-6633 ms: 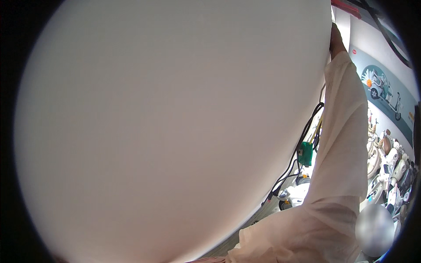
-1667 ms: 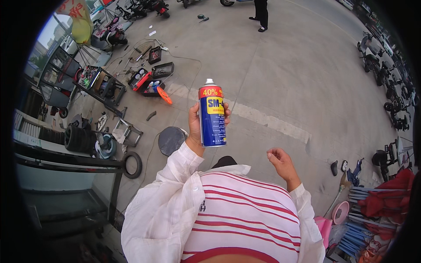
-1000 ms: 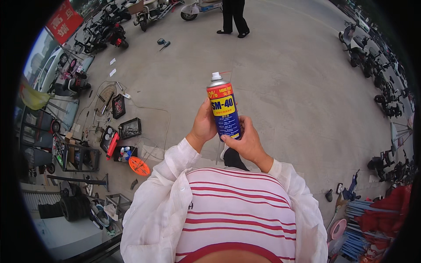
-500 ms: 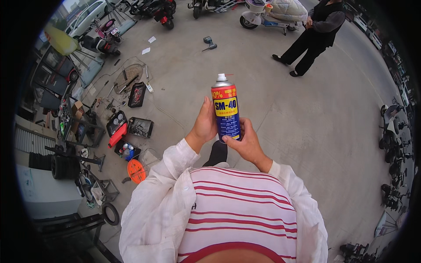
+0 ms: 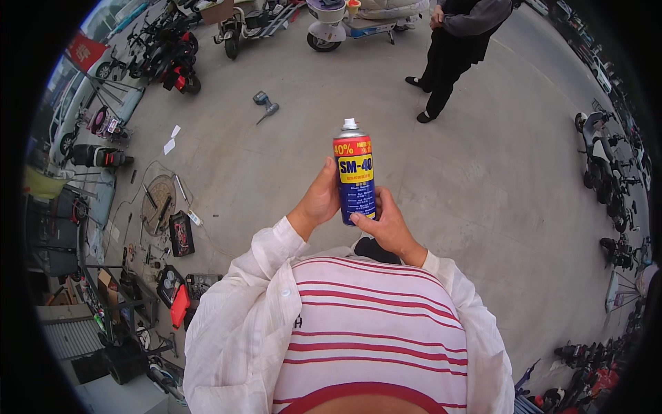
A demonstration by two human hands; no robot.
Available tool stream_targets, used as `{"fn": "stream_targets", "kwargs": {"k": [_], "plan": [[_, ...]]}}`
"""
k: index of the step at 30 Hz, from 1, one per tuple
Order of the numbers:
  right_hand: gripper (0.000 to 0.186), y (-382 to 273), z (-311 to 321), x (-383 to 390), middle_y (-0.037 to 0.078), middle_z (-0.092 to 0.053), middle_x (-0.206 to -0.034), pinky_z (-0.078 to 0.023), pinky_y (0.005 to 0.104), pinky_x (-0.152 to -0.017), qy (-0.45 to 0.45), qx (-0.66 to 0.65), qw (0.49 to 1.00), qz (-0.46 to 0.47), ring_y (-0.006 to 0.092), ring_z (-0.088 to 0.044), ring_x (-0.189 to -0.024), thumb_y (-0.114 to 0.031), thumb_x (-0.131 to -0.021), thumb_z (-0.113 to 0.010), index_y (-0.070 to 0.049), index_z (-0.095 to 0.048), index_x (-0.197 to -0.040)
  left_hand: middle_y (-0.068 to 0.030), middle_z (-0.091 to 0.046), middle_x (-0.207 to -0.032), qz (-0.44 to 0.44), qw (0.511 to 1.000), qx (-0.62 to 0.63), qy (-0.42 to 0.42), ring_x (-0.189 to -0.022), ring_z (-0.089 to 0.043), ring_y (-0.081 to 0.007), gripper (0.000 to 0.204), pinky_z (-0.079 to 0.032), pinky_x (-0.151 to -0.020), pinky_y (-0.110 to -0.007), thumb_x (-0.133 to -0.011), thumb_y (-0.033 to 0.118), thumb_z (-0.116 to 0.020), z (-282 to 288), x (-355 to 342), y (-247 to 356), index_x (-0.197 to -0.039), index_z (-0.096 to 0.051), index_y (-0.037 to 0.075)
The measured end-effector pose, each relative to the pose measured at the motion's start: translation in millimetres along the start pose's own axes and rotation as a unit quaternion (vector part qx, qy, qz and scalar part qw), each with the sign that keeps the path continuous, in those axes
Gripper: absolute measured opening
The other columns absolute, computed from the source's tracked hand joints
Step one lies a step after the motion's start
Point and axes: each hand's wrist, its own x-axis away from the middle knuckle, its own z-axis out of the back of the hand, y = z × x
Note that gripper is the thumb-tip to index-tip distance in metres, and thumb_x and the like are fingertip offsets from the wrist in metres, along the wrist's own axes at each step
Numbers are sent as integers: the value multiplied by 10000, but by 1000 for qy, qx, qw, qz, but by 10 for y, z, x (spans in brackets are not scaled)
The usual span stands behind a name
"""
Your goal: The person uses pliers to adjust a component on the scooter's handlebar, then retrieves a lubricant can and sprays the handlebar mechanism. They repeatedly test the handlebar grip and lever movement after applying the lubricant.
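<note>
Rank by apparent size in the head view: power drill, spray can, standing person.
Largest to smallest:
1. standing person, cut off by the top edge
2. spray can, which nearness to the camera enlarges
3. power drill

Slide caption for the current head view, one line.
Left hand and right hand hold a blue-and-red spray can above grey pavement, a power drill lying beyond.

An outdoor scooter workshop yard: a cordless drill (image 5: 261, 99) lies on concrete pavement (image 5: 496, 186) beyond the fingers (image 5: 326, 178), while hand tools (image 5: 164, 212), a black tool tray (image 5: 173, 231) and a red-lidded toolbox (image 5: 180, 306) spread to their left; scooters (image 5: 326, 32) stand parked beyond the fingers and in a row well to their right
</note>
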Motion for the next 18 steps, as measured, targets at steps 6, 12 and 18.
{"fn": "stream_targets", "kwargs": {"k": [6,12,18], "plan": [[660,47,1007,-1548,175,-550,-1122,-490,332,-889,-1,-23,1000,4,205,-586,-1010,-241,-799,-752,45,-354,-1242,-118,-559,-1225,19,999,-47,-20,-1131,-565,-234,662,-468,-971,-408,-965,598,-285,468,-1847,91,-1337,-413,66],[653,-305,2000,-2997,179,-548,-1140,-486,342,-896,-38,15,999,23,221,-592,-1013,-265,-813,-733,38,-357,-1252,-131,-558,-1232,-1,995,-87,42,-1129,-568,-243,549,-470,-970,-413,-986,495,-373,548,-3438,400,-1321,-421,63],[663,-457,2732,-4220,202,-554,-1124,-495,345,-870,-51,14,998,29,240,-600,-995,-288,-786,-743,50,-372,-1220,-142,-556,-1236,1,997,-55,47,-1106,-582,-249,574,-480,-960,-418,-964,505,-424,784,-4767,617,-1325,-408,58]]}}
